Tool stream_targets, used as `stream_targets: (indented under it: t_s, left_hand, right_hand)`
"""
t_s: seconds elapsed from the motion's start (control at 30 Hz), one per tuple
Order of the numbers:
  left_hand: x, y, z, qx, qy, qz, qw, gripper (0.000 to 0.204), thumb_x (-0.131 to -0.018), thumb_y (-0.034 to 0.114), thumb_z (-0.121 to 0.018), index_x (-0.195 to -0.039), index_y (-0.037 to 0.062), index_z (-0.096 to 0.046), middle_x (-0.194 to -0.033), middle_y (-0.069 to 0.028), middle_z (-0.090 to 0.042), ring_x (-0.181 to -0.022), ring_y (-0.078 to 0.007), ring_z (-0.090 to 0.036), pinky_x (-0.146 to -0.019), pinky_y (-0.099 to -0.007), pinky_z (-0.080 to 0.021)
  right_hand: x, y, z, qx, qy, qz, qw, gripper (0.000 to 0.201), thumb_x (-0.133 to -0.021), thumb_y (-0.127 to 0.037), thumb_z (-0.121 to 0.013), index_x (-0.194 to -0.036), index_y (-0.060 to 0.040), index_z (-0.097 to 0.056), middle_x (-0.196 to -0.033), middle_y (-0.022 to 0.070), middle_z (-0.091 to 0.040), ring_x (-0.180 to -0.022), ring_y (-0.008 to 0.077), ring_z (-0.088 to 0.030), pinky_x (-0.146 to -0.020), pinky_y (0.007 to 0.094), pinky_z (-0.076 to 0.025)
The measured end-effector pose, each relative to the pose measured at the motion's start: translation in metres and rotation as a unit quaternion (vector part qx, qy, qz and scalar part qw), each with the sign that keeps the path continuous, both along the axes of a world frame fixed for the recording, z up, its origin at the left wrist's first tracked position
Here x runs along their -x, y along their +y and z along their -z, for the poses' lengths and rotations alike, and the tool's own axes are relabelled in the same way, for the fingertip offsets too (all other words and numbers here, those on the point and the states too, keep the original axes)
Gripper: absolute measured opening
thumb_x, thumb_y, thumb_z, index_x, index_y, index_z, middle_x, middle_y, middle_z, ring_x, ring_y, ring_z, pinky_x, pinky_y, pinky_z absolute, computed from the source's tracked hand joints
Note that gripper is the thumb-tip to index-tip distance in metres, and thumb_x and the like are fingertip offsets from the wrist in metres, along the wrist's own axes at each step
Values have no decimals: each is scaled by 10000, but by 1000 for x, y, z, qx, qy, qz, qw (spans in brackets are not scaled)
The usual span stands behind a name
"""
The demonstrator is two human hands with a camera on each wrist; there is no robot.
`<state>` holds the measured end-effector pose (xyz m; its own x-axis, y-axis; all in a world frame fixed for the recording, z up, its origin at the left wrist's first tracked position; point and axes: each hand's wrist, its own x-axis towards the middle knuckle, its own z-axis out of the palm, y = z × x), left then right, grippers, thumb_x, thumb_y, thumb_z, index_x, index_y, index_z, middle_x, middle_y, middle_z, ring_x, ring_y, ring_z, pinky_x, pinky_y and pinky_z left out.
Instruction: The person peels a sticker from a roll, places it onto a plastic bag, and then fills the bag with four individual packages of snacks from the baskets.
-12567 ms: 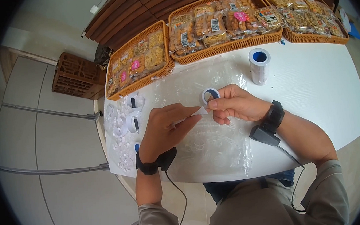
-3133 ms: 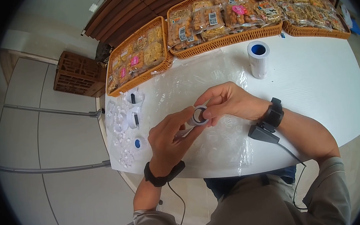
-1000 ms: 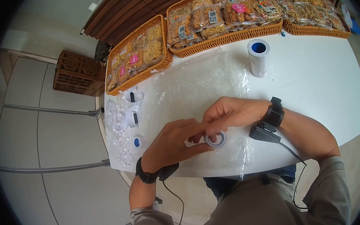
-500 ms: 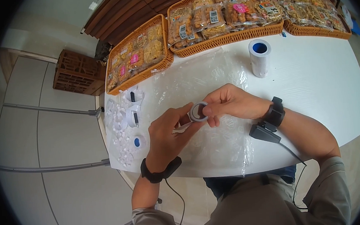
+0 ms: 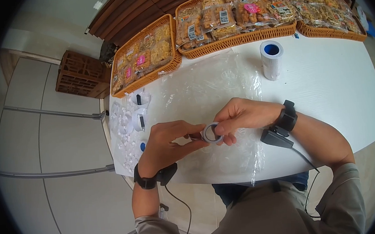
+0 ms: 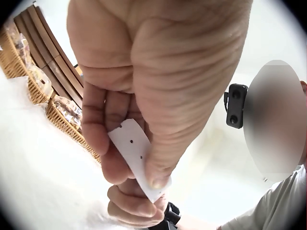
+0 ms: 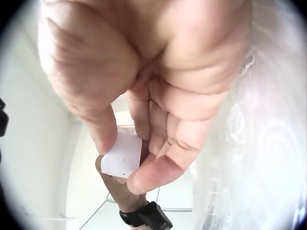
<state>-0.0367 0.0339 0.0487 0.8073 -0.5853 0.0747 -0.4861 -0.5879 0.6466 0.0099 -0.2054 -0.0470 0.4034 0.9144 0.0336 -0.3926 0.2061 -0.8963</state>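
Both hands meet over the middle of the table in the head view. My right hand (image 5: 249,114) pinches a small white paper roll (image 5: 204,136) with thumb and fingers, its round opening facing up. In the right wrist view the roll's white side (image 7: 122,155) shows between thumb and fingertips. My left hand (image 5: 161,141) comes in from the left, fingertips right at the roll. In the left wrist view it pinches a white paper strip (image 6: 132,146) with small dark marks between thumb and fingers. A wrinkled clear plastic sheet (image 5: 194,88) lies beneath the hands.
A taller white roll with a blue core (image 5: 272,64) stands at the back right. At left lie scattered white paper scraps (image 5: 128,150) and strip loops with black pens (image 5: 142,122). Three wicker baskets (image 5: 234,39) of packaged snacks line the back.
Since half a second ago both hands and the roll have come closer to the body. Earlier, the hands repeatedly shifted the roll, and a white strip showed between them 12.6 seconds ago.
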Motion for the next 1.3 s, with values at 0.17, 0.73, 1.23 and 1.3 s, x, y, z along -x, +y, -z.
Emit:
stream_targets:
  t_s: [0.17, 0.73, 1.23, 1.3]
  left_hand:
    - [-1, -2, 1, 28, 41, 10, 999, 402, -684, 58, -880, -1065, 78, -753, -841, -32, -717, -753, -161, -689, -677, -269, -532]
    - [7, -19, 21, 54, -81, -47, 994, 408, -718, 122, -884, -1071, 63, -690, -900, -42, -634, -745, -156, -602, -653, -291, -508]
    - [0, -12, 22, 136, 72, 10, 988, 419, -675, 121, -917, -1034, 71, -707, -959, -29, -669, -787, -129, -613, -648, -262, -501]
    - [1, -16, 21, 121, 77, 24, 989, 474, -671, 102, -914, -1100, 73, -715, -1007, -39, -680, -808, -136, -622, -660, -265, -511]
  right_hand:
    - [1, -2, -2, 8, 28, -37, 999, 398, -972, -337, -663, -1016, 55, -714, -898, 123, -724, -755, 146, -679, -691, 268, -551]
    - [3, -1, -7, 33, 63, 33, 997, 465, -966, -434, -653, -992, 29, -691, -800, 92, -691, -662, 122, -633, -641, 233, -518]
    - [2, -1, -3, 54, 29, -76, 995, 379, -982, -345, -655, -940, 28, -702, -772, 72, -673, -613, 86, -557, -576, 228, -455]
    - [4, -3, -12, 62, 45, -74, 994, 379, -983, -345, -653, -949, 30, -699, -771, 79, -673, -609, 89, -559, -572, 228, -454]
